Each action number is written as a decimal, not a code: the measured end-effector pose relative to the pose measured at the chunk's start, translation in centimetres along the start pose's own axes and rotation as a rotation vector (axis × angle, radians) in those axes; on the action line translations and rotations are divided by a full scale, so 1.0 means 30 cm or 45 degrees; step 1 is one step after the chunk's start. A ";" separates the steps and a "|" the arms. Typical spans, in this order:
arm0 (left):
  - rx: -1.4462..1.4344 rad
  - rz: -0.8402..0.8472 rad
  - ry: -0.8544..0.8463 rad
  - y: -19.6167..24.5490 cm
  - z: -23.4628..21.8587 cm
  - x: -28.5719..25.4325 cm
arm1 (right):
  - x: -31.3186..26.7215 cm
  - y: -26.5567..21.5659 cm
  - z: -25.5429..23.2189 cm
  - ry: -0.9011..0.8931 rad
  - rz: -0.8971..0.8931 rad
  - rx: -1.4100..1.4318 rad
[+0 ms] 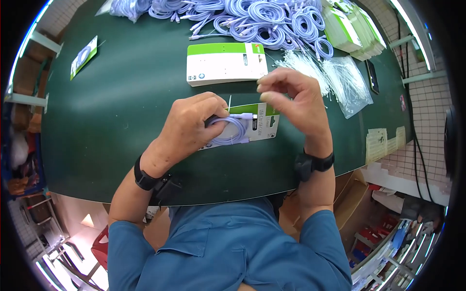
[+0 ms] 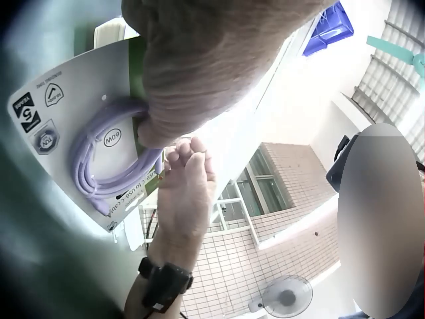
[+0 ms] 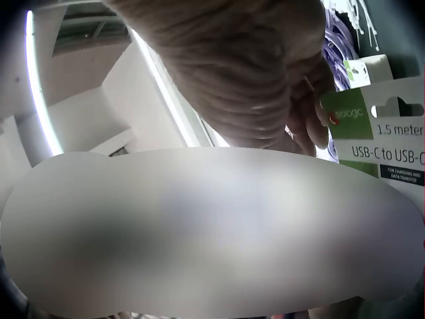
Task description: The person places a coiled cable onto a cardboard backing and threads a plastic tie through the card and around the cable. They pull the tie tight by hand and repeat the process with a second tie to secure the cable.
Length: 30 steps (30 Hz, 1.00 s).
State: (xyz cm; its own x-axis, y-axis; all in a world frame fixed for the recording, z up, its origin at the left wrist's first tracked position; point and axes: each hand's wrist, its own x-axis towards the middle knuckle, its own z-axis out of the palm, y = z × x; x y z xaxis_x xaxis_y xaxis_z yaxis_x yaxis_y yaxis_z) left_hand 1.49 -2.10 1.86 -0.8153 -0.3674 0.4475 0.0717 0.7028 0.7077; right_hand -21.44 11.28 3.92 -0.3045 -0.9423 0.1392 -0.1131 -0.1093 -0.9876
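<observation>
My left hand (image 1: 191, 119) grips a white and green cardboard card (image 1: 269, 127) with a coiled lilac USB-C cable (image 1: 237, 130) lying on its face. Its thumb and fingers close on the card's left part, over the coil's edge. A thin white cable tie (image 1: 229, 103) sticks up beside the left fingertips. In the left wrist view, the cable (image 2: 86, 159) forms a ring round the "60W" print. My right hand (image 1: 301, 99) is raised just beyond the card's right end, fingers bent loosely and thumb apart from them, with nothing visible between. In the right wrist view, the card's printed end (image 3: 372, 133) shows beside the fingers.
A stack of cards (image 1: 225, 65) lies just beyond the hands. Coiled lilac cables (image 1: 262, 22) are heaped along the back. At right are loose white cable ties (image 1: 303, 65), a bag of ties (image 1: 347, 85) and more cards (image 1: 357, 31). A card with cable (image 1: 84, 57) lies far left.
</observation>
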 end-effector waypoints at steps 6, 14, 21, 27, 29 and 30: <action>-0.028 -0.062 0.003 -0.022 0.019 -0.017 | -0.014 -0.026 0.165 -0.188 -0.488 -0.866; -0.114 -0.143 0.010 -0.034 0.020 -0.027 | -0.019 0.022 0.165 -0.222 -0.411 -0.774; -0.131 -0.247 0.038 -0.036 0.026 -0.030 | -0.021 0.040 0.172 -0.206 -0.421 -0.823; -0.216 -0.346 -0.004 -0.032 0.029 -0.024 | -0.020 0.044 0.157 -0.218 -0.410 -0.772; -0.227 -0.366 -0.020 -0.036 0.035 -0.023 | -0.017 0.051 0.148 -0.224 -0.400 -0.757; -0.232 -0.372 -0.023 -0.036 0.037 -0.024 | -0.016 0.056 0.144 -0.232 -0.397 -0.743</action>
State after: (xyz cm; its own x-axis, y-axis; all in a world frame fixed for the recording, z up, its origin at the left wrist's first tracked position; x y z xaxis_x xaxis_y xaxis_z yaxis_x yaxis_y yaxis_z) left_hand 1.36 -1.92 0.18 -0.8265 -0.5251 0.2029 -0.0660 0.4484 0.8914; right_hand -17.40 10.17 1.87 -0.0169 -0.9384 0.3452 -0.6762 -0.2436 -0.6952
